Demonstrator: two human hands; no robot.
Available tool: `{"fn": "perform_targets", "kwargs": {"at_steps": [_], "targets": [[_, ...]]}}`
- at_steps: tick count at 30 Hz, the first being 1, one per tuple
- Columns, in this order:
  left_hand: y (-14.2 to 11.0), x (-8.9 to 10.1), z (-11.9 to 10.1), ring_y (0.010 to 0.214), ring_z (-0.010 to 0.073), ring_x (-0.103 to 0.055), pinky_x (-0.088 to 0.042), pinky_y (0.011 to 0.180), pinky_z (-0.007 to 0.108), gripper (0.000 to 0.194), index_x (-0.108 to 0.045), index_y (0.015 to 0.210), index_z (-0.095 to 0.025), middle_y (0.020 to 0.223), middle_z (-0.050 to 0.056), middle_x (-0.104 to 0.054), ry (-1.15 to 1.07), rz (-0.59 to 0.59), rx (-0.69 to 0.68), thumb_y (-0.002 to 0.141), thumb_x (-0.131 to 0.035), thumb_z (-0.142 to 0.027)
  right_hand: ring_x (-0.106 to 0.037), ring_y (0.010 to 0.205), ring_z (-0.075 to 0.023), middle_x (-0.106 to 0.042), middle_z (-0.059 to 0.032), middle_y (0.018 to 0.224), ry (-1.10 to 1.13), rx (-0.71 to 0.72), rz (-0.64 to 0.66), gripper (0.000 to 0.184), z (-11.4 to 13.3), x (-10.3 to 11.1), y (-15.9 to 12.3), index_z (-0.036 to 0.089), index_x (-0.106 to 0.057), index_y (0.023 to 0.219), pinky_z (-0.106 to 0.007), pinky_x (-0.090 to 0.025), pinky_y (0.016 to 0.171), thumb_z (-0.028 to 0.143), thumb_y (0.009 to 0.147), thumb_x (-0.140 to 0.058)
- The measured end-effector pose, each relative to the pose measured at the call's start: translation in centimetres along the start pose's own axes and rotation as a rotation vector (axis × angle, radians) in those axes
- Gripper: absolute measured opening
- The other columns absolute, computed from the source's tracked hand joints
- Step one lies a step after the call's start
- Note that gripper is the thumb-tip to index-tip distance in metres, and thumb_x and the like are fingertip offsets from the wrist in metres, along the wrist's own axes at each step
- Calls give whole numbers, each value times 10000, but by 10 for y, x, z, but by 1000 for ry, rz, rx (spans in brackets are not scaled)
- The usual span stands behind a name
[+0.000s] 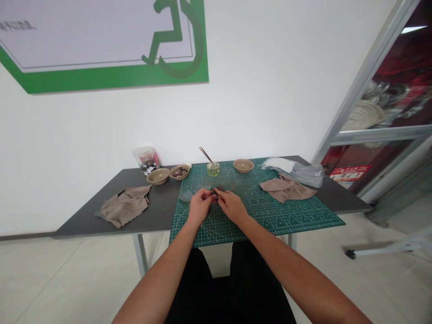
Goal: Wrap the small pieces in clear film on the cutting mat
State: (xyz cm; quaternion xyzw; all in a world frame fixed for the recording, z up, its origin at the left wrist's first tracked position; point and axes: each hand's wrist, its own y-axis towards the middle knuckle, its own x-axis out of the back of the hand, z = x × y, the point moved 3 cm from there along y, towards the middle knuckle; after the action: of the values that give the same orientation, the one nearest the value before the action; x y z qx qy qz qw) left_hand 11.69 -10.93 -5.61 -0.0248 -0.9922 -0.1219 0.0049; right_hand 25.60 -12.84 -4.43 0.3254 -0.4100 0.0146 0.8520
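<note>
Fingertips of the left hand [198, 206] and the right hand [233, 207] come together, pinched on a small dark piece [213, 193]; what it is stays hard to tell, being mostly covered and perhaps folded or layered. It is held over the green cutting mat [270, 213], near the mat's middle, with a bit of red showing just under the fingers. The work in hand looks like close, two-handed fingertip handling, and any shift of hold calls for one side to keep its pinch while the other moves.

Beside the left hand lies thin greyish film [186, 196]. Beyond the hands is a glass jar [213, 170] with thin sticks [206, 154] leaning in it. A bowl of small pieces [180, 172] and an empty-looking bowl [158, 177] stand to the left, by a clear tub [147, 159]; another bowl [243, 166] is on the mat. Brown cloths lie at both sides, left [126, 208] and right [286, 189].
</note>
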Motion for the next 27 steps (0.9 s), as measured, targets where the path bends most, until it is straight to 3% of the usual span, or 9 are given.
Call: {"fn": "perform_targets", "kwargs": {"at_steps": [7,13,20,24,27], "targets": [[0,2,-3,560,118,-560,-431,586,242,130,-563,672,-171,586,-27,-604,108,-26,-38,701,-664,-248,-592,960,-185,-674,-91,1035,41,63,-4,433,0,-1,-1,156,-505,1311,-339,-473,886,151,885,-431],[-2,2,-6,561,117,-546,-428,593,246,135,-556,695,-174,582,-30,-589,45,-31,-38,695,-665,-252,-611,907,-180,-685,-71,980,56,6,37,333,1,2,1,174,-596,1193,-312,-470,852,187,899,-439],[-2,2,-11,726,118,-598,-479,699,261,247,-457,691,-176,835,12,-632,-65,-96,-114,675,-684,-272,-614,968,-198,-666,-89,1060,131,-45,-89,287,1,6,0,166,-560,1151,-336,-462,872,189,886,-451],[0,1,-9,652,108,-587,-477,661,252,257,-556,830,-173,735,-18,-618,-95,-68,-75,640,-715,-239,-633,921,-204,-674,-86,994,161,-68,-111,238,0,6,-1,158,-534,1104,-325,-474,822,188,880,-462],[-1,1,-8,659,113,-594,-481,677,256,236,-630,830,-158,701,-12,-627,-77,-53,-40,620,-725,-212,-634,911,-205,-671,-80,984,145,-70,-131,219,-2,5,-1,172,-530,1092,-322,-473,810,196,887,-455]]}}
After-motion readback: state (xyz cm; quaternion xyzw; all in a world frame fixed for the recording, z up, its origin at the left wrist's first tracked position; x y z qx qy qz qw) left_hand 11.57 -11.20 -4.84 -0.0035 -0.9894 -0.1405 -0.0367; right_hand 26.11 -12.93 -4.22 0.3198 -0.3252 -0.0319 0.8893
